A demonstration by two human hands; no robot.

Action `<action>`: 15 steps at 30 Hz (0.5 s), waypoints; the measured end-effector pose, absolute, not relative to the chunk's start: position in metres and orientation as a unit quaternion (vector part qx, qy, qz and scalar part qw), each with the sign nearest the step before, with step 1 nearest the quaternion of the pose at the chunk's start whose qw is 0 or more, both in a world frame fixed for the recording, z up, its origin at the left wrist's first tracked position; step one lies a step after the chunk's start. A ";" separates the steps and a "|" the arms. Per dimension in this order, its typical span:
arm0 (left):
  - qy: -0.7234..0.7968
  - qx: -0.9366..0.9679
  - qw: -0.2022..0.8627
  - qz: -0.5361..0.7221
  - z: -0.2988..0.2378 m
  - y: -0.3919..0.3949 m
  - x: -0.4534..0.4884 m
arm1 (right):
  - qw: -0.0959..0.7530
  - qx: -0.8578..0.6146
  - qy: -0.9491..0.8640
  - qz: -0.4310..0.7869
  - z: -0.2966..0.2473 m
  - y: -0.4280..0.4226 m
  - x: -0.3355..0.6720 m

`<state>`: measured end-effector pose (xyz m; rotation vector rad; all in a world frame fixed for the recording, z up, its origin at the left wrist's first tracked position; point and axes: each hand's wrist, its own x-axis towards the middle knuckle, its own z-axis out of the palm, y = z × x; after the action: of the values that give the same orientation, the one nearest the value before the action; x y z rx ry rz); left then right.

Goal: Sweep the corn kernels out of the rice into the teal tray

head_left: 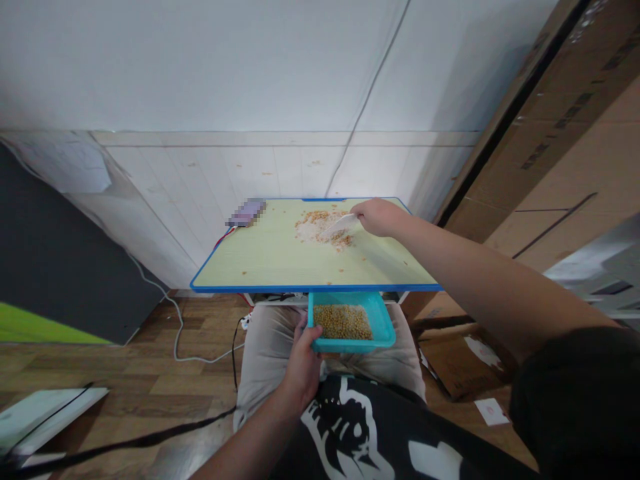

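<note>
My left hand grips the near left corner of a turquoise plastic tub, held over my lap just below the table's front edge. Yellowish beans or grains cover part of the tub's bottom. On the table, my right hand pinches a flat white scoop or scraper. Its far end touches a spread pile of orange-yellow kernels mixed with whitish grains. The scoop's exact shape is hard to make out.
The small pale-yellow table has a blue rim. A blurred-out phone-like object with a red cable lies at its back left corner. Large cardboard boxes stand on the right. A white wall is behind; cables run along the floor.
</note>
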<state>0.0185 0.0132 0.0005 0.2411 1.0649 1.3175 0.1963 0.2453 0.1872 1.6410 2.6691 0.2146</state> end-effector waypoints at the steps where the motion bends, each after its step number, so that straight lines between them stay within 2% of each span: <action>1: 0.471 0.106 0.655 0.581 0.001 0.013 0.018 | 0.012 0.529 0.846 0.074 0.187 0.247 0.196; 10: 0.474 0.114 0.653 0.579 0.004 0.013 0.019 | 0.088 0.535 0.835 0.097 0.186 0.253 0.185; 15: 0.481 0.100 0.649 0.580 0.005 0.014 0.020 | 0.099 0.521 0.842 0.101 0.184 0.255 0.179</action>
<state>0.0201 0.0135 0.0049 0.2263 1.0941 1.3183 0.1792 0.2546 0.1840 1.5404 2.4907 0.3001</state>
